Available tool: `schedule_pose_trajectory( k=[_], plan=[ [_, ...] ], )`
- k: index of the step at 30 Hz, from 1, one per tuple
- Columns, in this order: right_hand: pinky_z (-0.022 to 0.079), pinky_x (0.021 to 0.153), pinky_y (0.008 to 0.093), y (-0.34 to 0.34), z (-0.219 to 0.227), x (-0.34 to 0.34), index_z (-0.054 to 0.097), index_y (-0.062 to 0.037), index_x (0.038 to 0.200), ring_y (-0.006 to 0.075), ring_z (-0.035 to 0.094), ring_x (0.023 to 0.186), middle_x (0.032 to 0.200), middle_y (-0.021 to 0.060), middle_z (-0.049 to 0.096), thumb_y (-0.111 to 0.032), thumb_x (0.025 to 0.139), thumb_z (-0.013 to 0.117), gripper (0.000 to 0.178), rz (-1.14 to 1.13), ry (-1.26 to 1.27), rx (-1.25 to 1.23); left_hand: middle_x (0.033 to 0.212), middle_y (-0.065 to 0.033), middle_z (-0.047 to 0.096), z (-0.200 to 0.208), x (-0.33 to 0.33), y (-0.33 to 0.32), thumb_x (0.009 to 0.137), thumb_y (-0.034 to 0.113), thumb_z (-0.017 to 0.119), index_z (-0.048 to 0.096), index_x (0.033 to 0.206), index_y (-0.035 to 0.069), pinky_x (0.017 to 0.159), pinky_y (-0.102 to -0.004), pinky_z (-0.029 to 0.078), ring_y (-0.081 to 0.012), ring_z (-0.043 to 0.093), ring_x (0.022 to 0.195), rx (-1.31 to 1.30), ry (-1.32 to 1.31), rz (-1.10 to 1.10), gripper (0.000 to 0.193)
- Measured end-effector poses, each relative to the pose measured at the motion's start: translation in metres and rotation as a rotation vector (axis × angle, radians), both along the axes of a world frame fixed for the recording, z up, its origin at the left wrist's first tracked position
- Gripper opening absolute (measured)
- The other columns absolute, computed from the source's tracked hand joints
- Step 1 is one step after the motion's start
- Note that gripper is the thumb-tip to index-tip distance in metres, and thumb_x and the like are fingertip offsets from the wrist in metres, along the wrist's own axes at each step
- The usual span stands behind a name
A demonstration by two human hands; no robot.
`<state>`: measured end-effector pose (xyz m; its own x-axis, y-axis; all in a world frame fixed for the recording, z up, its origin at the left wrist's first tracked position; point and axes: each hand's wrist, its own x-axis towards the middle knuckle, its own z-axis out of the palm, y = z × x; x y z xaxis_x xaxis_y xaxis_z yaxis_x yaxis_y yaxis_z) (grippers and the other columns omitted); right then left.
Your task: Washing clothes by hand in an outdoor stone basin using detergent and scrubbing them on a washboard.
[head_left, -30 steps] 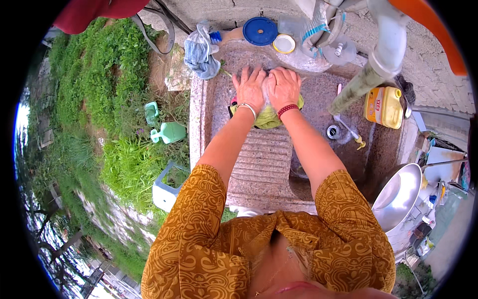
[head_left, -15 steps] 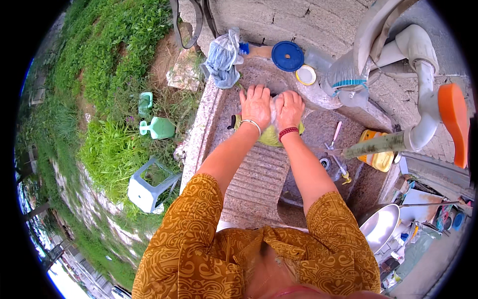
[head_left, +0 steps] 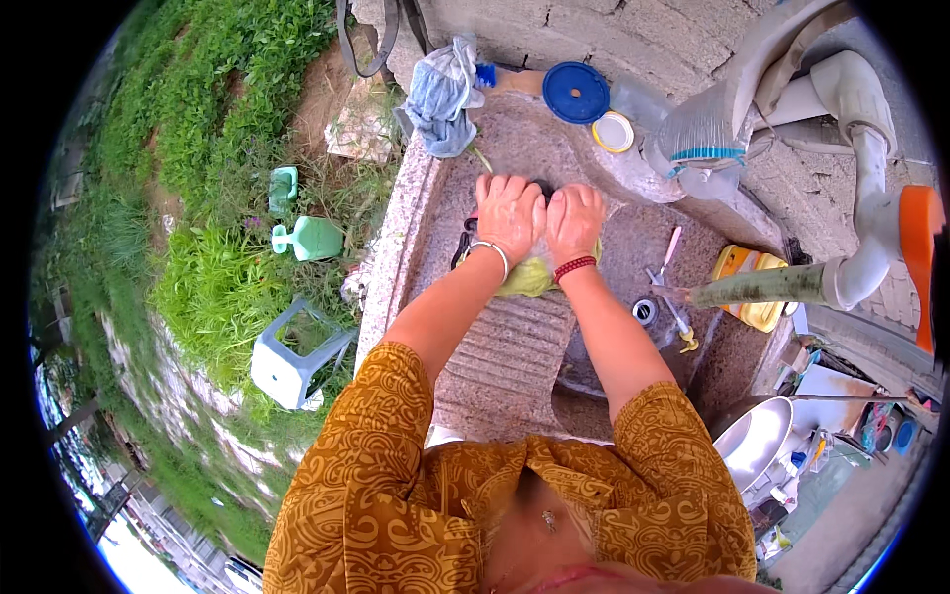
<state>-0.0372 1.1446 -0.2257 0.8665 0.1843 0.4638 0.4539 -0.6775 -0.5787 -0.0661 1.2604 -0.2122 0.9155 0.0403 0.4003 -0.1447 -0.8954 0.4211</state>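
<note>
As arms (head_left: 450,315) stretch forward | left hand (head_left: 511,220), right hand (head_left: 574,224) on yellow-green cloth (head_left: 529,280) | fingers (head_left: 518,189) bent, grip unclear

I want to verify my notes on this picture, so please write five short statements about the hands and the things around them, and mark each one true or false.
1. The left hand and the right hand are both on the yellow-green cloth. True.
2. The red beaded bracelet is on the left wrist. False: it is on the right wrist.
3. The round blue lid lies beyond the hands. True.
4. The yellow jug is left of the hands. False: the yellow jug is to their right.
5. The plastic stool is left of the stone sink. True.
</note>
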Motion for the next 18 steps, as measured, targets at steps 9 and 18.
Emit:
schedule_pose_trajectory(
  k=[9,18],
  plan=[
    [0.038,0.086,0.0458,-0.042,0.029,-0.159,0.053,-0.0041,0.079,0.0345,0.051,0.092,0.094,0.0143,0.056,-0.019,0.078,0.059,0.016,0.201,0.26,0.193,0.093,-0.0112,0.056,0.025,-0.161,-0.017,0.067,0.018,0.058,0.06,0.071,0.005,0.088,-0.0505,0.034,-0.0326,0.049,0.095,-0.304,0.113,-0.136,0.013],
    [0.038,0.086,0.0434,0.0,-0.014,0.001,0.061,-0.0069,0.079,0.0309,0.052,0.094,0.095,0.0091,0.061,-0.019,0.082,0.052,0.015,-0.12,-0.022,0.065,0.113,-0.0123,0.054,0.002,-0.005,-0.013,0.083,0.021,0.051,0.054,0.097,0.008,0.094,-0.05,0.031,-0.0316,0.046,0.11,0.012,0.04,0.133,0.019]
  ],
)
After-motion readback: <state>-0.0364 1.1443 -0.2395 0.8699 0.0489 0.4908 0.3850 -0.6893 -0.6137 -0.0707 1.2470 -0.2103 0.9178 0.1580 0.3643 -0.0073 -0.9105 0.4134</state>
